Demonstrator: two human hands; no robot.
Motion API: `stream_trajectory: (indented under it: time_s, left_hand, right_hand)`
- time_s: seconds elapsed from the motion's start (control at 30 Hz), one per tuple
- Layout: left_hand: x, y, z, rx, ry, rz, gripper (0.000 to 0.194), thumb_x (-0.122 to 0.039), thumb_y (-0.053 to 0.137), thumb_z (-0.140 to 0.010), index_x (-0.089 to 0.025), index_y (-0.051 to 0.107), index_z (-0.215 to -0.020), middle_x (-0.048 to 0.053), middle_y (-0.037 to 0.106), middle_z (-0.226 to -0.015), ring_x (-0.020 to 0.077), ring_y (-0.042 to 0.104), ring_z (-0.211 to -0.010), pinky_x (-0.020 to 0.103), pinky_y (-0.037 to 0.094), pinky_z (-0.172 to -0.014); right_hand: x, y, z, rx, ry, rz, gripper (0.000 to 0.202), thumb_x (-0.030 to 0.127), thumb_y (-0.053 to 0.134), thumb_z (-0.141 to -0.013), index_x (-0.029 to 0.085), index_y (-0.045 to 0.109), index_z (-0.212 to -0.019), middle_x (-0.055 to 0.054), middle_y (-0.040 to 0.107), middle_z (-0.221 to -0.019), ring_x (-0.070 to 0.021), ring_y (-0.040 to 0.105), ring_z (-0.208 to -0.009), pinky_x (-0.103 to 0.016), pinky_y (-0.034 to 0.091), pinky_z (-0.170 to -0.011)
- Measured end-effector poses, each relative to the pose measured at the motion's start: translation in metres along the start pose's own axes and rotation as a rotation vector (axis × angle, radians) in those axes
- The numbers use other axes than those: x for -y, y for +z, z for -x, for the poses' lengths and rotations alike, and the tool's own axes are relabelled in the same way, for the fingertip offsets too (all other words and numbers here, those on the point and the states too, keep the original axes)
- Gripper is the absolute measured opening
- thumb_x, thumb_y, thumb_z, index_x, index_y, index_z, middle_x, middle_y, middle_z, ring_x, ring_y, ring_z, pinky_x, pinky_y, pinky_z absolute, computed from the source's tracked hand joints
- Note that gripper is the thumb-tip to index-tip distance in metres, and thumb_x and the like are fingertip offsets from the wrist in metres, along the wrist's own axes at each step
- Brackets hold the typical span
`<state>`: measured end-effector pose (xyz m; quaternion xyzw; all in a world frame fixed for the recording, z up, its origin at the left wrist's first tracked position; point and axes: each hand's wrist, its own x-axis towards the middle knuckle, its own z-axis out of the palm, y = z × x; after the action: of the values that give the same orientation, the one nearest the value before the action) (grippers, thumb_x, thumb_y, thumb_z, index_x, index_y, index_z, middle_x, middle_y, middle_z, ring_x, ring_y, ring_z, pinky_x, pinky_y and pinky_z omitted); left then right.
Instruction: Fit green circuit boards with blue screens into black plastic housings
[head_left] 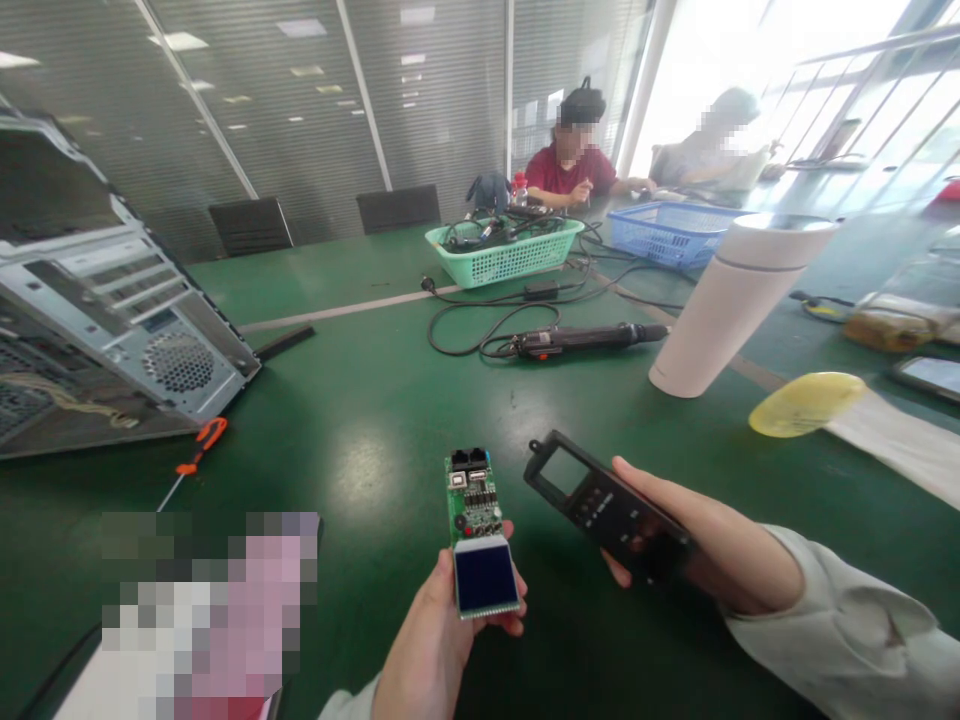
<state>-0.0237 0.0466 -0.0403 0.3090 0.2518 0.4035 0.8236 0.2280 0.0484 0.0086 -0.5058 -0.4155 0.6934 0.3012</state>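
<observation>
In my left hand (431, 625) is a green circuit board (480, 515) with a dark rectangular screen at its near end and black sockets at its far end. My fingers wrap the board around the screen. To the right, my right hand (675, 520) grips a black plastic device casing (607, 515), tilted, with a window at its far end and small markings along its face. The casing and the board are apart, both held above the green table (360, 540). Part of my right hand is hidden behind the casing.
An open metal computer case (180, 360) stands left, beside an orange-handled screwdriver (201, 445). Ahead lie a black electric screwdriver (577, 340), a green basket (510, 262) of cables and a blue basket (667, 235). A white tumbler (731, 310) stands right. Two people sit across.
</observation>
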Motion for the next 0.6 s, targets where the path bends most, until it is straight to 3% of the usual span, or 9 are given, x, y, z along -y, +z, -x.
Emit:
stream_trajectory:
  time_s: [0.07,0.17,0.27,0.33,0.47,0.6]
  left_hand:
    - [0.001,-0.001,0.000,0.016,-0.005,0.017,0.049,-0.054,0.058,-0.089,-0.015,0.071,-0.115,0.008,0.076,-0.083,0.0226,0.071,-0.075,0.032,0.055,-0.066]
    - [0.001,-0.003,0.000,0.029,-0.013,0.034,0.051,-0.055,0.060,-0.087,-0.014,0.070,-0.116,0.008,0.076,-0.084,0.0229,0.071,-0.076,0.032,0.055,-0.066]
    - [0.002,-0.003,-0.001,0.030,-0.018,0.047,0.052,-0.055,0.061,-0.086,-0.014,0.070,-0.116,0.009,0.076,-0.084,0.0231,0.071,-0.076,0.033,0.055,-0.066]
    - [0.002,-0.003,-0.001,0.027,-0.020,0.056,0.051,-0.055,0.061,-0.086,-0.015,0.071,-0.115,0.008,0.076,-0.083,0.0231,0.070,-0.076,0.033,0.055,-0.067]
    - [0.001,-0.001,-0.001,0.017,-0.022,0.074,0.048,-0.054,0.063,-0.085,-0.016,0.072,-0.112,0.008,0.076,-0.082,0.0231,0.071,-0.076,0.033,0.055,-0.066]
    - [-0.002,0.002,-0.001,0.012,-0.021,0.099,0.047,-0.054,0.065,-0.084,-0.017,0.074,-0.110,0.007,0.077,-0.082,0.0218,0.071,-0.074,0.031,0.056,-0.063]
  right_hand:
    - [-0.005,0.004,-0.005,0.180,0.035,-0.202,0.072,0.079,0.049,-0.083,0.011,0.063,-0.103,-0.004,0.055,-0.062,-0.0131,0.053,-0.056,-0.020,0.043,-0.054]
    - [-0.010,0.010,-0.009,0.389,0.048,-0.504,0.051,0.058,0.053,-0.092,0.013,0.059,-0.113,-0.004,0.060,-0.075,-0.0112,0.058,-0.064,-0.016,0.045,-0.057]
    - [-0.012,0.016,-0.009,0.471,0.054,-0.611,0.035,0.045,0.052,-0.098,0.015,0.058,-0.115,-0.006,0.063,-0.089,-0.0111,0.062,-0.072,-0.017,0.048,-0.063]
    - [-0.012,0.020,-0.008,0.474,0.039,-0.628,0.037,0.050,0.059,-0.095,0.017,0.058,-0.113,-0.005,0.064,-0.093,-0.0103,0.061,-0.071,-0.016,0.048,-0.061]
    - [-0.009,0.027,-0.002,0.392,0.015,-0.550,0.062,0.074,0.063,-0.082,0.017,0.060,-0.107,-0.005,0.063,-0.088,-0.0090,0.056,-0.065,-0.013,0.043,-0.052]
    - [0.000,0.025,0.008,0.122,-0.094,-0.176,0.067,0.077,0.064,-0.078,0.015,0.059,-0.106,-0.008,0.062,-0.092,-0.0151,0.060,-0.076,-0.021,0.050,-0.063]
